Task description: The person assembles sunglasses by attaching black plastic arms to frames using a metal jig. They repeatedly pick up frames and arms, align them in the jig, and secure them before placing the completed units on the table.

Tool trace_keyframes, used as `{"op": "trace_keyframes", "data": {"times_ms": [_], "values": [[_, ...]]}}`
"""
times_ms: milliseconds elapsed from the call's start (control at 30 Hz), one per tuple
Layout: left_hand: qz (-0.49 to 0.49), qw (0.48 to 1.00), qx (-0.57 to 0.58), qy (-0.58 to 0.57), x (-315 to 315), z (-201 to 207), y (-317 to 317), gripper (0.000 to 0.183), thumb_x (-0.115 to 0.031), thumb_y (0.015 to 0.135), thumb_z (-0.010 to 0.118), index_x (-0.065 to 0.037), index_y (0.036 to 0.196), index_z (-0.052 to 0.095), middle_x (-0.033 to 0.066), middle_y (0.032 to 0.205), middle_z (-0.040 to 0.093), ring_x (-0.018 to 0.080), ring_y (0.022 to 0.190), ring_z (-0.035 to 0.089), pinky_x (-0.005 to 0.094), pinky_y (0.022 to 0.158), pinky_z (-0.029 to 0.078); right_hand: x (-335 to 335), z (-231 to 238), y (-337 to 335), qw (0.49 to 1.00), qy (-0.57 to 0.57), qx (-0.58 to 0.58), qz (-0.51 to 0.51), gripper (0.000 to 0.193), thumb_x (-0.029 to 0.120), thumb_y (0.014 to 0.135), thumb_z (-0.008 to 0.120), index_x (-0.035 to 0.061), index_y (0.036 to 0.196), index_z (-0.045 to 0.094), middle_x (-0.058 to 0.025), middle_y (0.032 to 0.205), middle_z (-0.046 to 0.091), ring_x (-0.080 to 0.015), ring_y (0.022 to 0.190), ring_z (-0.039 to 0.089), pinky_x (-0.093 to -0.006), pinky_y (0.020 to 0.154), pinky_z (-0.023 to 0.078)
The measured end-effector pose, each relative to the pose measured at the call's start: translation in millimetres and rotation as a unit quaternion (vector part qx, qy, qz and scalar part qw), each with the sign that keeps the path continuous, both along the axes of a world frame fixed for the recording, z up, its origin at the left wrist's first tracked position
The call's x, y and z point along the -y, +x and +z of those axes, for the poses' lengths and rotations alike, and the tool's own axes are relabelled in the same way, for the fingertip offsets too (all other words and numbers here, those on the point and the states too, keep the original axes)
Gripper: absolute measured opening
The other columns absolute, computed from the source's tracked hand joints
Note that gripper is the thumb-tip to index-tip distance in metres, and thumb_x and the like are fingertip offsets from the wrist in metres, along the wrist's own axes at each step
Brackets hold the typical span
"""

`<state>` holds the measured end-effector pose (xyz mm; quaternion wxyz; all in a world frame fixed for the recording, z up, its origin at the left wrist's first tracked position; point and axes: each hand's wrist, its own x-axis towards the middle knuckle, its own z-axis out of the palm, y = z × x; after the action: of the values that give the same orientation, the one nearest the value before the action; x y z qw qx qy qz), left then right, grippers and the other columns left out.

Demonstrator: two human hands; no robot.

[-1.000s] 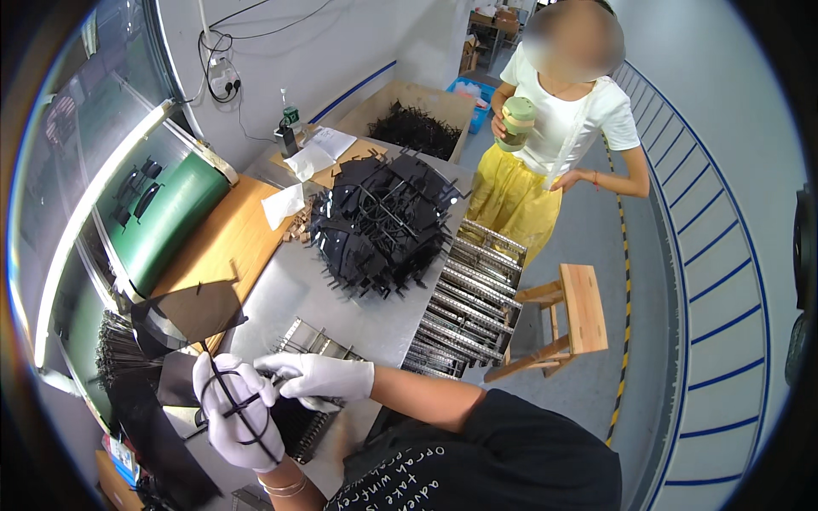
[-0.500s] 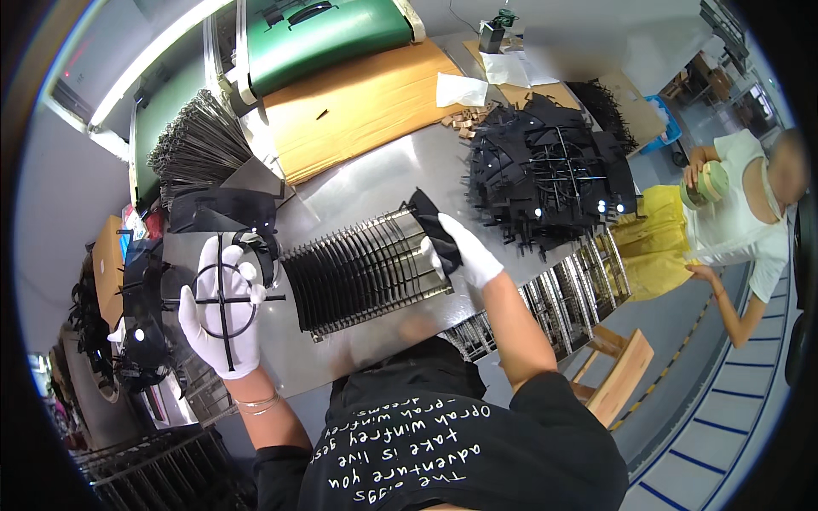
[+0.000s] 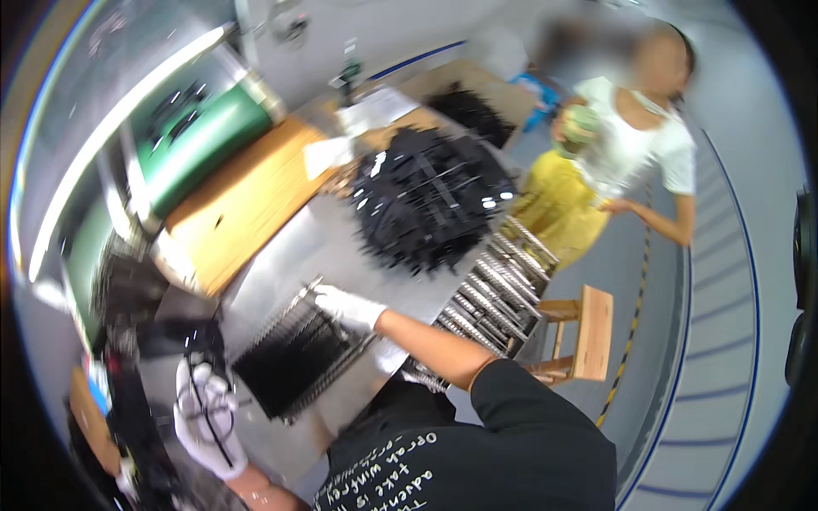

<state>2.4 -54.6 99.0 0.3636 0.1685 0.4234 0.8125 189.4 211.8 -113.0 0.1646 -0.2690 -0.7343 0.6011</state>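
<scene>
The gloved left hand [image 3: 207,423] carries a black frame [image 3: 204,415], a ring crossed by thin bars, just left of the metal rack [image 3: 331,380]; blur hides how its fingers close. The gloved right hand [image 3: 348,308] lies at the rack's far right end; I cannot tell whether it pinches anything. The frame looks light, stiff, perhaps slippery and brittle; its central crossing seems the safest hold.
</scene>
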Motion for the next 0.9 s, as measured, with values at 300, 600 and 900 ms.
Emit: {"op": "trace_keyframes", "data": {"times_ms": [300,600,900], "values": [[-0.154,0.986,-0.061,0.017,-30,-4,6,0.07,-0.039,0.107,0.043,0.005,0.16,0.03,0.018,0.131,0.059,0.0221,0.101,0.061,0.0319,0.072,0.058,24,34,24,0.97,0.114,0.209,0.054,0.081,0.063,0.1,0.056,-0.0025,0.147,0.047,-0.0261,0.143,0.059,-0.0399,0.132,0.059,-0.0466,0.111,0.046],[-0.464,0.885,-0.039,0.003,-58,29,31,0.068,-0.039,0.096,0.046,0.014,0.138,0.048,0.0368,0.109,0.066,0.039,0.065,0.065,0.043,0.059,0.054,77,180,25,0.965,0.019,-0.257,0.048,0.091,0.008,0.079,0.072,0.001,0.161,0.032,-0.0245,0.148,0.049,-0.0328,0.13,0.058,-0.0449,0.109,0.048],[-0.334,0.905,-0.206,-0.165,-40,13,-5,0.089,-0.069,0.097,0.055,-0.001,0.152,0.038,0.025,0.139,0.057,0.0216,0.087,0.067,0.031,0.067,0.056,-2,141,83,0.988,-0.065,-0.058,-0.125,0.052,0.01,0.097,0.061,0.0039,0.148,0.051,-0.0038,0.095,0.069,-0.013,0.057,0.06,-0.0308,0.049,0.051]]}}
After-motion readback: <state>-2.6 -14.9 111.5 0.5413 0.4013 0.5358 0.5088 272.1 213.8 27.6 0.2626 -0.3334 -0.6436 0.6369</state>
